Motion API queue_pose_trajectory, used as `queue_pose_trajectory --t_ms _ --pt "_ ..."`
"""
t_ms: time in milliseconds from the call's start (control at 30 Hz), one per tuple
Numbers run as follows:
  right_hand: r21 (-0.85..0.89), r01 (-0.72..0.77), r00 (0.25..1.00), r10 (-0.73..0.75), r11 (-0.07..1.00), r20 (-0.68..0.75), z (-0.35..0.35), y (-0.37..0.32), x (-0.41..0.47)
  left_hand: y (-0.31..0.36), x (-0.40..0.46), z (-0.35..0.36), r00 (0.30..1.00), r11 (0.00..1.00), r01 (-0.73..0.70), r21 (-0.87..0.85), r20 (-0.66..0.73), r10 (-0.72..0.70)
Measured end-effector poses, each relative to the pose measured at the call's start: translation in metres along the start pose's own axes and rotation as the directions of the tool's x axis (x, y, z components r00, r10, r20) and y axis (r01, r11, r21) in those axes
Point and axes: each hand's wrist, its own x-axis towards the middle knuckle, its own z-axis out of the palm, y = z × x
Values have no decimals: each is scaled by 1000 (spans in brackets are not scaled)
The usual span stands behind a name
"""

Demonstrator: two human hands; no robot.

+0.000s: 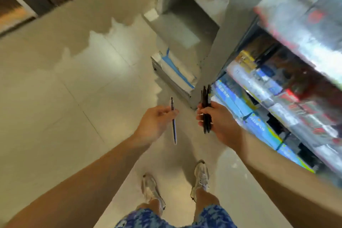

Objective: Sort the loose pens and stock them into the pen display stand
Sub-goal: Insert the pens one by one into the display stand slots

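Tiled floor (55, 98), left hand (155, 124) pinching single pen (174, 122), right hand (220, 122) clutching pen bundle (206, 109)

Bright indoor light glares off the floor (103, 57); shelves (288, 72) motion-blurred (edges bowed).

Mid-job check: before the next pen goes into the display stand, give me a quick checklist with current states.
1. Single pen secured in left hand: ok, pinched between the fingers, hanging roughly upright.
2. Bundle of dark pens secured in right hand: ok, fingers curled round it.
3. Pens sorted by type: cannot tell, the frame is blurred.
4. Pen display stand located: cannot tell, the shelves on the right are too blurred to pick it out.
5. Floor ahead of the feet free of dropped pens: ok, none visible.
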Motion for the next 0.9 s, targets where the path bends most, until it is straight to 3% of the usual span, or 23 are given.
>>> queue_pose_trajectory --t_ms 67,167,267,400,500,667,900 --pt "145 116 992 -122 983 36 7 -53 -41 73 -19 -9 987 988 -152 -9 55 152" --pt "231 259 957 -282 938 72 8 -129 -90 178 -40 -13 899 907 -418 -46 120 421" --pt "259 402 880 -449 878 154 4 -206 -137 268 -67 -4 752 766 -641 -53 158 640" --pt "223 642 717 -677 734 165 -9 -290 -207 368 -111 21 550 569 -818 -84 174 817" --pt "93 798 587 -803 595 100 -29 -342 -262 438 -145 44 360 376 -922 -94 153 920" --pt "-111 921 376 -927 375 -7 -65 -407 -336 531 -190 79 30 32 -999 -21 86 996" --pt "-319 936 126 -987 152 -103 -136 -493 -411 622 -218 144 -196 -183 -965 190 -52 979"
